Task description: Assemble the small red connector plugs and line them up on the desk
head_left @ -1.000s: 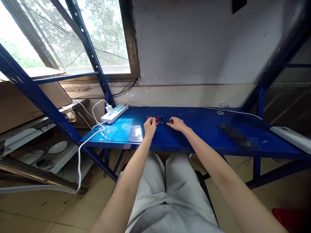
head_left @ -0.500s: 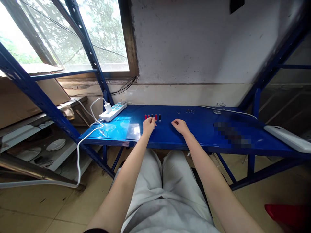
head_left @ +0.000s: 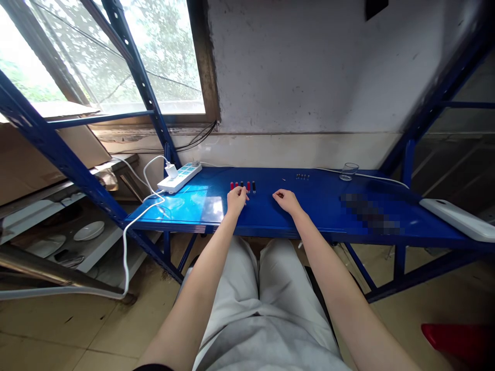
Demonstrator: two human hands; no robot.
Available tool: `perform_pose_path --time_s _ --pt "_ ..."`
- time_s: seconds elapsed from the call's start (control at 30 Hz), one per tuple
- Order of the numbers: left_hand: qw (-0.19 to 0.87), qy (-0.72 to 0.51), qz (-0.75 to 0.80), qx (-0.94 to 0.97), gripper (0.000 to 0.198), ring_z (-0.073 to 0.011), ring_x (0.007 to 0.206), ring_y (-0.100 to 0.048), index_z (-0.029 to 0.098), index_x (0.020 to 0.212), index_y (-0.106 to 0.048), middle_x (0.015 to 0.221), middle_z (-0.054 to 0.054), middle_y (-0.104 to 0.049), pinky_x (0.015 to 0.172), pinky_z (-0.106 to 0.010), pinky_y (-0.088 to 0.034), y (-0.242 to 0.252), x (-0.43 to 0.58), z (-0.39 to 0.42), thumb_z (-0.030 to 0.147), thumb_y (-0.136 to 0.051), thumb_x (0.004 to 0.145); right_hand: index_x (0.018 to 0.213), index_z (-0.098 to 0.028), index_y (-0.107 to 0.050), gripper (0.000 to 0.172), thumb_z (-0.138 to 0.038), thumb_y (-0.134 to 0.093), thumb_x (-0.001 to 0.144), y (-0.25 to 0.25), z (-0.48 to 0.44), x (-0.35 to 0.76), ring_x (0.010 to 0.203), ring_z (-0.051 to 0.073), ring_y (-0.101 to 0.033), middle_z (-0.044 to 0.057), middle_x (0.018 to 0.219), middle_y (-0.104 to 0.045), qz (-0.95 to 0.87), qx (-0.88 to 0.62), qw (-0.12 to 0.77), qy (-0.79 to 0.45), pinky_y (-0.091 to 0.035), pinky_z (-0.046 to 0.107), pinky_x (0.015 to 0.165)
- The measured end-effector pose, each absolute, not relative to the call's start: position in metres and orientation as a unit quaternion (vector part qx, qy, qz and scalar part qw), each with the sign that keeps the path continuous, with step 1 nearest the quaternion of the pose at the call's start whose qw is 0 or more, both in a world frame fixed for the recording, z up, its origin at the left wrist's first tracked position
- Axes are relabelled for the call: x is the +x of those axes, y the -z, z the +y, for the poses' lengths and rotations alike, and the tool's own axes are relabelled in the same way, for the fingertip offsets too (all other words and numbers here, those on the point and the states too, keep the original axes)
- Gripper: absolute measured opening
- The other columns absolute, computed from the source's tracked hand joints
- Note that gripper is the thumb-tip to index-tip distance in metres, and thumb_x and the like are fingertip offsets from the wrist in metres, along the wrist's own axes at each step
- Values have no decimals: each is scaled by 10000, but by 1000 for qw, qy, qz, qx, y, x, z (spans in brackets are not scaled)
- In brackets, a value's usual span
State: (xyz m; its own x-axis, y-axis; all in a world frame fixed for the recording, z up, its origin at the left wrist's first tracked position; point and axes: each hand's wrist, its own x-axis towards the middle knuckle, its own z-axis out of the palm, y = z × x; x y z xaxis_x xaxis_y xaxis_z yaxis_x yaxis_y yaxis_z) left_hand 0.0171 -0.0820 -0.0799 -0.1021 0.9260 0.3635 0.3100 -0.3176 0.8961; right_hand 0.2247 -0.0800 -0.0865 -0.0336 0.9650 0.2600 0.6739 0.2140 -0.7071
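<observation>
A blue bench [head_left: 259,214] is set lengthwise before the wall [head_left: 301,67]. At its right end a white slab [head_left: 458,219] is laid; at the far left a power strip [head_left: 180,178] is placed. The left hand [head_left: 236,200] is held left of centre, fingers drawn together. The right hand [head_left: 286,200] is held farther right, fingers curled, well apart from the left. Whether anything is grasped in either hand cannot be determined at this size. A glass [head_left: 349,171] is stood at far right. Red and black tubes [head_left: 242,183] are lined up just beyond the left hand, partly covered by it. Tiny bits [head_left: 302,176] are rowed left of the glass.
</observation>
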Motion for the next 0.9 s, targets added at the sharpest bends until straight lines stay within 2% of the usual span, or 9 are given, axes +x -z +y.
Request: perform_pose_path --time_s 0.67,0.77,0.9 --pt "274 -547 501 611 322 -83 424 -492 155 714 -595 561 -12 -594 466 -200 -404 83 16 -79 397 -423 839 839 -188 -645 245 -336 -452 816 88 -77 221 723 171 -579 66 827 -650 -719 -576 350 -171 -436 273 617" --pt "272 -548 506 609 316 -82 418 -491 155 706 -586 558 -10 -595 457 -197 -401 84 16 -77 393 -423 835 880 -195 -649 261 -337 -435 834 83 -75 215 761 172 -583 63 862 -653 -751 -534 362 -141 -440 273 647" --pt "270 -553 501 609 307 -79 403 -483 155 686 -578 543 -6 -589 449 -195 -394 84 17 -77 381 -429 832 907 -208 -653 248 -331 -448 841 77 -66 199 869 191 -579 63 915 -661 -774 -529 337 -89 -427 319 769"
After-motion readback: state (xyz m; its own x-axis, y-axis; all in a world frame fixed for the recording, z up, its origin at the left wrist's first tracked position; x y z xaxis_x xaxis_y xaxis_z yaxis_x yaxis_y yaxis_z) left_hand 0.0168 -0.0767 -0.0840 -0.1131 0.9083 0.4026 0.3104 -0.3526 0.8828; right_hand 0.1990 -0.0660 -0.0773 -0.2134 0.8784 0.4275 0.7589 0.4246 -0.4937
